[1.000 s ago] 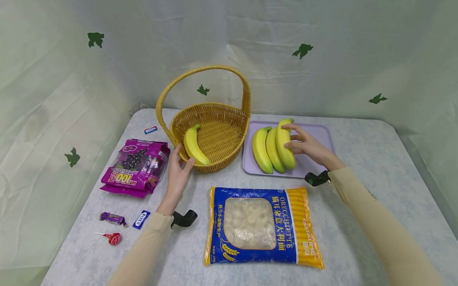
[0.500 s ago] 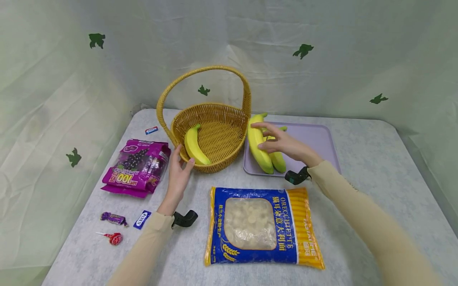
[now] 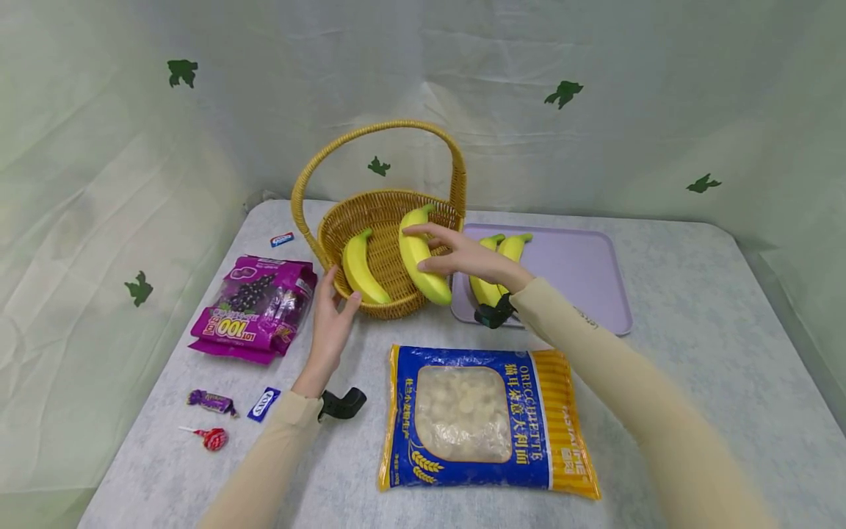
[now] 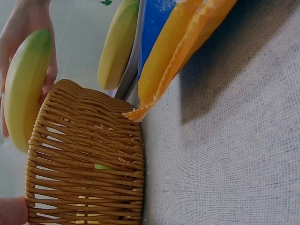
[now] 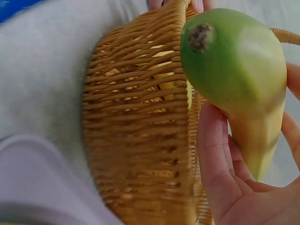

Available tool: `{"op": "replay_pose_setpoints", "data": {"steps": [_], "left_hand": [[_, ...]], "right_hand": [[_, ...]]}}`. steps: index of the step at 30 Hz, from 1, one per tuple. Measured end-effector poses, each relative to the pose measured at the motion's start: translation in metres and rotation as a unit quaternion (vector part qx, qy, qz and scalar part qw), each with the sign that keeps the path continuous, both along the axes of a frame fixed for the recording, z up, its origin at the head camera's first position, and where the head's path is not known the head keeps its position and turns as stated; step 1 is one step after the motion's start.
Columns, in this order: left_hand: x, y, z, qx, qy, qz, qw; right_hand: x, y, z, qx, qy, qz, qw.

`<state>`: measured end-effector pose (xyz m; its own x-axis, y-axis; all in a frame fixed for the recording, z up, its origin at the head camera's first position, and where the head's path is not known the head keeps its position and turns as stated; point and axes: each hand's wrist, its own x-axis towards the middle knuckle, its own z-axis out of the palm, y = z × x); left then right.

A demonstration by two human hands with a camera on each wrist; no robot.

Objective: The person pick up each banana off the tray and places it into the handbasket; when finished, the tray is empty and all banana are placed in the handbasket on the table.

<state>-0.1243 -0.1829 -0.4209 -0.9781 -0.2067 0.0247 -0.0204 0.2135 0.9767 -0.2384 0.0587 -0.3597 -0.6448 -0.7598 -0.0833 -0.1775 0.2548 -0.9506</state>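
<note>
My right hand [image 3: 463, 257] holds a yellow banana [image 3: 418, 257] between thumb and fingers, over the right side of the wicker basket [image 3: 383, 312]. In the right wrist view the held banana's greenish end [image 5: 225, 56] points toward the camera, above the rim. My left hand [image 3: 328, 323] holds the basket's front left rim, its thumb [image 4: 13, 211] at the edge in the left wrist view. Inside the basket lies another banana [image 3: 360, 268]. Two more bananas [image 3: 512, 253] lie on the lilac tray [image 3: 575, 279], partly hidden behind my right hand and wrist.
A blue and yellow pasta bag [image 3: 463, 411] lies in front of the basket and tray. To the left are a purple candy bag [image 3: 258, 305], a purple wrapped candy [image 3: 211, 402], a lollipop [image 3: 214, 438] and two small blue-wrapped sweets [image 3: 263, 404]. The basket's tall handle [image 3: 383, 126] arches above it.
My right hand has lifted one banana off the tray and carried it left, across the other two, to above the basket. The left hand has stayed at the rim.
</note>
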Motion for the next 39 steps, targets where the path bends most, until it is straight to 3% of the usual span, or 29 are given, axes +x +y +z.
{"op": "replay_pose_setpoints", "data": {"steps": [10,19,24,39], "left_hand": [[0.0,0.001,0.0,0.006,-0.004,-0.003,1.0],[0.0,0.001,-0.001,0.006,-0.004,-0.004,1.0],[0.001,0.0,-0.001,0.003,-0.004,-0.005,1.0],[0.001,-0.001,-0.001,0.01,0.006,-0.011,0.9999]], "right_hand": [[-0.015,-0.041,-0.005,0.003,0.001,-0.027,1.0],[-0.016,-0.067,-0.015,0.064,0.027,-0.076,0.995],[-0.015,-0.08,-0.021,0.115,0.054,-0.077,0.989],[-0.007,-0.101,-0.031,0.183,0.074,-0.077,0.977]]}}
